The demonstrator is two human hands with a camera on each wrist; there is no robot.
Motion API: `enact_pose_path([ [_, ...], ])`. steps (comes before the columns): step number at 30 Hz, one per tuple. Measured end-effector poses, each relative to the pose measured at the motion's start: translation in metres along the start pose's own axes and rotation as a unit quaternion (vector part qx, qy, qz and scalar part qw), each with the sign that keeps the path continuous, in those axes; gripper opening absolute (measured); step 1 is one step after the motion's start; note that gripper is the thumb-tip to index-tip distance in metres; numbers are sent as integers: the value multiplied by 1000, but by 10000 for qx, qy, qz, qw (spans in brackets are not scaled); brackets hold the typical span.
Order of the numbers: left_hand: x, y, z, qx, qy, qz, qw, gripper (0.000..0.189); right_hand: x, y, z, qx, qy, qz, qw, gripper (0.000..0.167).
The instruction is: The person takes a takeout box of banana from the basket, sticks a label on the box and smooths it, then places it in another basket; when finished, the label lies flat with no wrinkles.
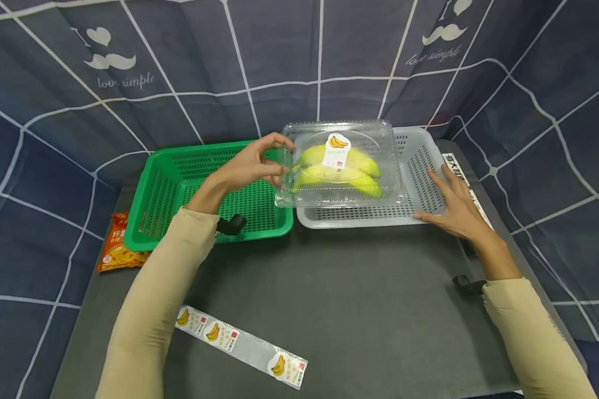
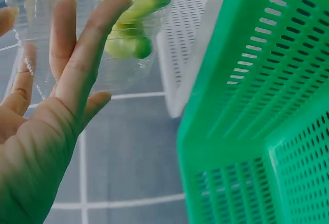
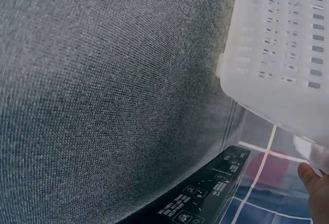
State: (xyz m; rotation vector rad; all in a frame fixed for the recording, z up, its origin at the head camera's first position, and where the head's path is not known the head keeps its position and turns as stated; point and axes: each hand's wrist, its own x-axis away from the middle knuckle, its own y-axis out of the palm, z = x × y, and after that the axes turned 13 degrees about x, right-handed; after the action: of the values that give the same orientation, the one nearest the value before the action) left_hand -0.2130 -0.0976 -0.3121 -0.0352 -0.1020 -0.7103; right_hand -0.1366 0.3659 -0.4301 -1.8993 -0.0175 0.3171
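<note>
A clear plastic clamshell box (image 1: 389,166) holds green-yellow bananas (image 1: 319,172), and a white banana sticker (image 1: 336,151) is on its lid. The box overlaps the white-grey perforated basket (image 1: 359,216), its left end reaching over the green basket's rim. My left hand (image 1: 254,163) grips the box's left end, thumb and forefinger curled at the edge; in the left wrist view, fingers (image 2: 87,54) show against the clear plastic. My right hand (image 1: 454,205), fingers spread, is at the right end of the white-grey basket, apart from the box. Only its fingertips show in the right wrist view.
A green perforated basket (image 1: 142,221) stands to the left, with an orange snack packet (image 1: 122,249) beside it. A strip of banana stickers (image 1: 252,349) lies on the grey table (image 1: 369,310) in front. A black box with white print (image 3: 200,193) lies right of the white-grey basket.
</note>
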Motion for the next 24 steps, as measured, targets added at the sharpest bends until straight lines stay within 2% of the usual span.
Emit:
enact_pose_path([
  [5,-32,3,-12,60,-338,118,9993,46,-1,2,-3,25,57,-235,9997,110],
  [12,-66,12,-21,111,-856,174,9961,46,-2,3,-3,5,44,-120,9999,113],
  [18,-86,24,-26,-237,-1123,81,9934,44,0,1,-1,-70,105,-84,9999,115],
  [24,-97,33,-36,-385,-1290,86,9909,43,2,1,1,-78,179,-162,9997,114],
])
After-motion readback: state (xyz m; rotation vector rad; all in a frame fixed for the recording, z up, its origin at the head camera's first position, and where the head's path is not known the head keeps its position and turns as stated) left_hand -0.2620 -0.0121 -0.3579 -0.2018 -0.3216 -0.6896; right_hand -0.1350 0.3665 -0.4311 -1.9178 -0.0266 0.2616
